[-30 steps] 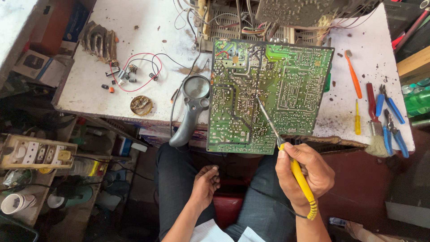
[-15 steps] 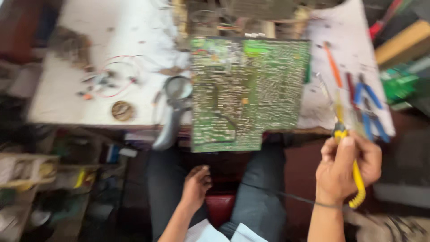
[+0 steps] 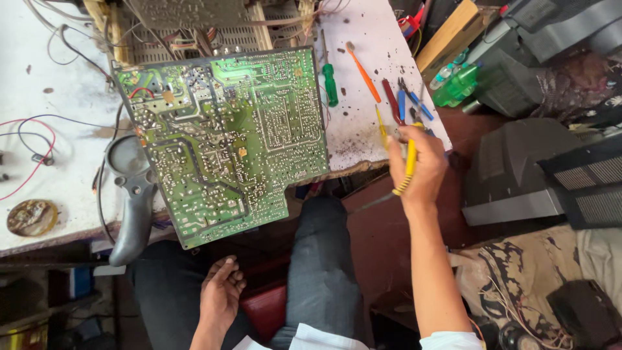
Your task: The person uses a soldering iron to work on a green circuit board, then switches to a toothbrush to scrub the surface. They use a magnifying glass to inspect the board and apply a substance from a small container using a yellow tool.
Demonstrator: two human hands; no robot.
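Speckled white bench [image 3: 363,139], green circuit board [image 3: 227,139], right hand [image 3: 418,165] gripping yellow soldering iron [image 3: 408,162]

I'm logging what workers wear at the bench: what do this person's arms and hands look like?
Both arms are bare from the short white sleeves down. The left hand and right hand wear no gloves, and no watch, ring or bracelet is visible.

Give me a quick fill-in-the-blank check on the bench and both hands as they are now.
1. The right hand grips a tool with a ____ handle.
2. The left hand holds ____ and rests over the lap.
3. The green circuit board lies with its ____ side up.
4. The screwdriver beside the board has a ____ handle.

Missing words: yellow; nothing; solder; green
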